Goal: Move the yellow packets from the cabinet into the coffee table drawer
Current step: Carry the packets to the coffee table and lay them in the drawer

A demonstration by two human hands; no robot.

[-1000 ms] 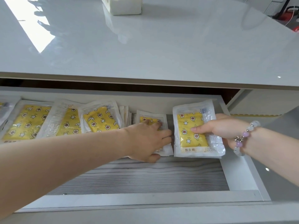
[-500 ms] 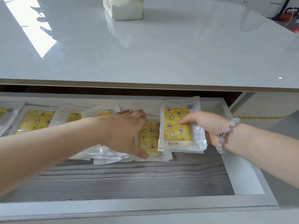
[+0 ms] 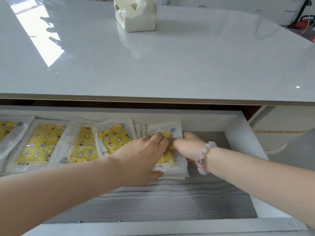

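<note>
Both arms are reaching into the open drawer (image 3: pixel 238 133), which sticks out from under the glossy white desk (image 3: pixel 170 65). My left grip (image 3: pixel 144 155) lies over the left half of a small pile of packets (image 3: pixel 172 175) at the right end of the drawer. The fingers are loosely spread and pressing down on top, and the thumb sits against the near edge of the pile. It's pushing rather than pinching.

My right grip (image 3: pixel 187 147) comes in from the other side, with the fingertips nearly touching the left ones. It's on the top packet (image 3: pixel 166 157), a yellow one with little stars in a clear wrapper. The fingers are curled over the face and the thumb looks tucked under the right edge, so it's pinching that one. The packet lies flat on the pile, pretty much squared up with the ones below.

The beaded bracelet (image 3: pixel 202 157) on my right wrist hangs just over the grey wood-grain floor of the drawer.

To the left of the pile, more yellow packets (image 3: pixel 40 143) lie in an overlapping row along the back wall, and the far-left one is cut off by the frame. A few thin white ones stand on edge between the row and the pile.

Up on the desk sits a white bag (image 3: pixel 136 14), well away from all this.
</note>
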